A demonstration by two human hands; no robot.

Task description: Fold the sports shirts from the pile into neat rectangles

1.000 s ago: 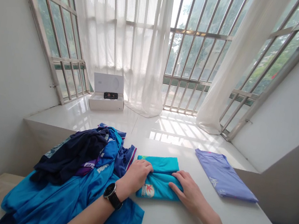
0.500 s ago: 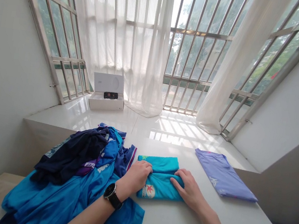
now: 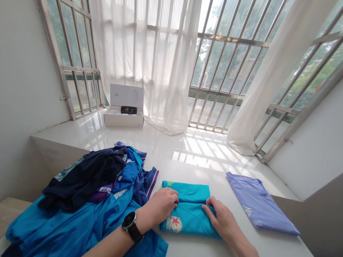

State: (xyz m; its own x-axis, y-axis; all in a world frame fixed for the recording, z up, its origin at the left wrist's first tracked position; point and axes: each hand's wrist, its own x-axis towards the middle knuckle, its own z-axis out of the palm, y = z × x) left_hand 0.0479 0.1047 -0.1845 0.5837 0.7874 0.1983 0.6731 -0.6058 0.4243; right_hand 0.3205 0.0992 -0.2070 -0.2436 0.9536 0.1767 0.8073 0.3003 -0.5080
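Note:
A teal shirt (image 3: 192, 217) with a red star print lies on the white table, folded into a compact bundle with a crease running across its middle. Curled fingers of my left hand (image 3: 161, 206) grip its left side, with a black watch (image 3: 132, 226) on that wrist. At the opposite side, my right hand (image 3: 224, 220) pinches the fabric near the crease between thumb and fingers. Parts of the shirt's edges are hidden under both hands.
To the left is a heap of crumpled blue and dark clothes (image 3: 87, 176), partly under my left forearm. A folded lavender garment (image 3: 261, 206) lies on the right. An open white box (image 3: 123, 120) holding a black device (image 3: 128, 110) stands on the window ledge.
The view has shifted slightly. Both hands and the teal shirt appear a little further right and lower, and the right thumb and fingers have drawn closer together on the fabric.

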